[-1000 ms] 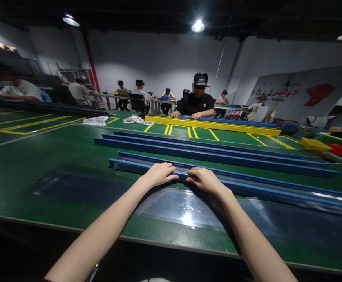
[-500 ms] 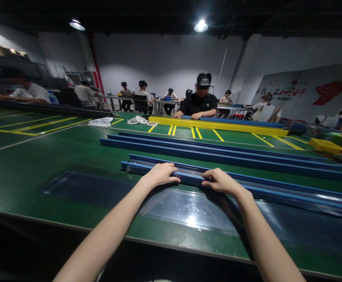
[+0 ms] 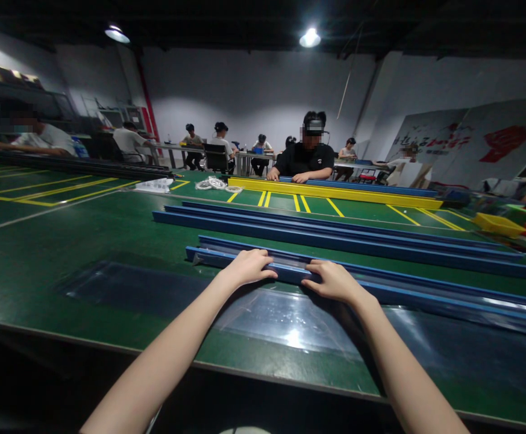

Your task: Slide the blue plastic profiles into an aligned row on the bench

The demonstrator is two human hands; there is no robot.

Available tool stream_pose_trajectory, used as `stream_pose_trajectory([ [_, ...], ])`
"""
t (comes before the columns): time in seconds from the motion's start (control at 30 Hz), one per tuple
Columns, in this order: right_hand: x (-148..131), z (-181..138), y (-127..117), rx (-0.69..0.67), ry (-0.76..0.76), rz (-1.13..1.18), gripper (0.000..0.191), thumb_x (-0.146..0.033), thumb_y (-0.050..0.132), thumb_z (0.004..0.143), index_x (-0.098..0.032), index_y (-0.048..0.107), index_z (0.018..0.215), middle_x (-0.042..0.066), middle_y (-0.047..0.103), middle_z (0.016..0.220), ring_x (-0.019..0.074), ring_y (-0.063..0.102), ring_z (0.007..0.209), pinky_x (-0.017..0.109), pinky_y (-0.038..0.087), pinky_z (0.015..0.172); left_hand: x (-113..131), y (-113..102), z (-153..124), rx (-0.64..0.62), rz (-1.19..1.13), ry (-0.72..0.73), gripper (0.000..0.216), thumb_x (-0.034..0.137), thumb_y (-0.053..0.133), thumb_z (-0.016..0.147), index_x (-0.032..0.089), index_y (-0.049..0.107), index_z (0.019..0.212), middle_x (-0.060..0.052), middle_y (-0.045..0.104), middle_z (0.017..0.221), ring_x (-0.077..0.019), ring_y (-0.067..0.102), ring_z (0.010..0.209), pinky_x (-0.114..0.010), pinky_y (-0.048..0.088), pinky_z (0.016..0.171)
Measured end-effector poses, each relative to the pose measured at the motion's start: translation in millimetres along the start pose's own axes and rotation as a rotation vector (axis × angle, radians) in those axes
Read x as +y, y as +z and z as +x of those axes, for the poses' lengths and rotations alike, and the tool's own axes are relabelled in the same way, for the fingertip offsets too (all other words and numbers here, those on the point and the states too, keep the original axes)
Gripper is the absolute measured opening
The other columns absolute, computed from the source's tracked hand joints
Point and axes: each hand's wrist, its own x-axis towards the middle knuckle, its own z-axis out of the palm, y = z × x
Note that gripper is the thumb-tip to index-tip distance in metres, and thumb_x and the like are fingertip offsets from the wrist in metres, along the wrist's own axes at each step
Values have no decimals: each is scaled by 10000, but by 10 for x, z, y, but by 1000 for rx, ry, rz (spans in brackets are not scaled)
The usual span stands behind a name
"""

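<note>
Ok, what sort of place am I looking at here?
Probably a workshop or assembly room: long blue rails lie on a big green table marked with yellow lines, and several people are seated around the room.

The big, flat green bench [image 3: 86, 232] has yellow lines [image 3: 299, 204] on its far part. On the near side lies a clear, shiny plastic sheet [image 3: 285, 316]. Just past it is a long blue grooved rail [image 3: 290, 275], then a second long blue rail [image 3: 335, 237]. Farther sits a long yellow bar [image 3: 335, 192], with thin white rings [image 3: 211, 184] to its left.
</note>
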Motion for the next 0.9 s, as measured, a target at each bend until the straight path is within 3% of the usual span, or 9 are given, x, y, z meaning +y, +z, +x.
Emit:
stream_pose_trajectory([
  [0.9,-2,-15,37,49,-52,-76,299,-419,389,789,-194,584,820,46,603,836,170,557,779,237,316,612,-7,12,1,1,40,8,362,524,402,792,225,577,893,-25,571,887,-183,554,865,-219,393,605],
])
